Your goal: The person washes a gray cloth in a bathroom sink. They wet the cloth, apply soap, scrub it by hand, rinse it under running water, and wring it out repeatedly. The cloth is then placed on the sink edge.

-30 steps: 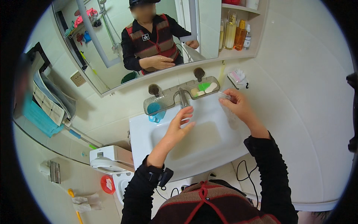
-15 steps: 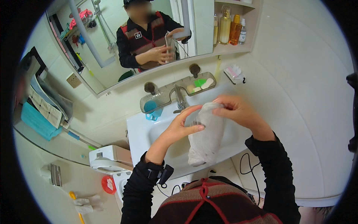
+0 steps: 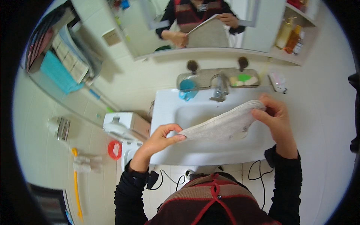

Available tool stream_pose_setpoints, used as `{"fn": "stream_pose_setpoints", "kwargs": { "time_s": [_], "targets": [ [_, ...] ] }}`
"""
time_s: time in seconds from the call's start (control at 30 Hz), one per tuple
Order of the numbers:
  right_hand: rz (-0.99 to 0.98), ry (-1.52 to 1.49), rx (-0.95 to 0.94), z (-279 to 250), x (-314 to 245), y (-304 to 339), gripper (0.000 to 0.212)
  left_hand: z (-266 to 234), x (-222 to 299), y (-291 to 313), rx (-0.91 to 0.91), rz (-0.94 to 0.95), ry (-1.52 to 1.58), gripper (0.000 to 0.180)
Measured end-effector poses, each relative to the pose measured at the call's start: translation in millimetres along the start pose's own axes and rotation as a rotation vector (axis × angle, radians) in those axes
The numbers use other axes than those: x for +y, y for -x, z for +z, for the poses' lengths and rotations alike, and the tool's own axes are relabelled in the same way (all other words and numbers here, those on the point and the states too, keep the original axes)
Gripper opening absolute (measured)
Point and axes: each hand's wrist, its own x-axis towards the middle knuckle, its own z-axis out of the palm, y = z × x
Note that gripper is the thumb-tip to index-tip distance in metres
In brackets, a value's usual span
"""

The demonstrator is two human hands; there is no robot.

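A greyish-white cloth with some dark spots hangs stretched between my two hands over the white sink. My left hand pinches one corner between thumb and fingers. The opposite end is gripped by my right hand, which stands a little higher. The top edge slants upward from left to right and the lower part droops into the basin. Behind the cloth is the metal faucet. The mirror also shows the cloth held between both hands.
A blue cup stands by a clear tray behind the basin. Bottles fill a shelf at upper right. To the left are a white toilet, a red bin and hanging towels. Black cables lie on the floor.
My hands have moved apart, and the bunched, hanging cloth is now spread sideways between them. The whole view has shifted, so the sink appears further right.
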Motion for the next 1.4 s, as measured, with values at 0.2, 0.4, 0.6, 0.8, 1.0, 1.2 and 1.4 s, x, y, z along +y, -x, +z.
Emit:
{"fn": "stream_pose_setpoints", "kwargs": {
  "time_s": [0.2, 0.4, 0.6, 0.8, 1.0, 1.2, 1.4],
  "targets": [
    [0.060, -0.013, -0.033, 35, 10, -22, 0.007, -36, 33, 77, 0.300, 0.077, -0.007, 0.016],
    [0.120, -0.180, -0.150, 106, 33, -78, 0.012, -49, 28, 114, 0.768, 0.067, -0.186, 0.019],
    [0.240, -0.441, -0.398, 184, 87, -146, 0.015, -99, -10, 127, 0.988, 0.028, 0.051, 0.016],
    [0.150, -0.757, -0.421, 216, 96, -170, 0.019, -81, 12, 148, 0.969, 0.033, 0.207, 0.012],
    [0.320, -0.698, -0.347, 206, 171, -159, 0.021, 12, -55, 122, 0.725, -0.026, -0.009, 0.020],
    [0.521, -0.528, -0.236, 169, 298, -119, 0.016, 83, -143, 89, 0.356, -0.100, 0.344, 0.027],
    [0.518, -0.455, -0.241, 198, 296, -121, 0.013, 68, -158, 94, 0.389, -0.171, 0.569, 0.027]
  ]
}}
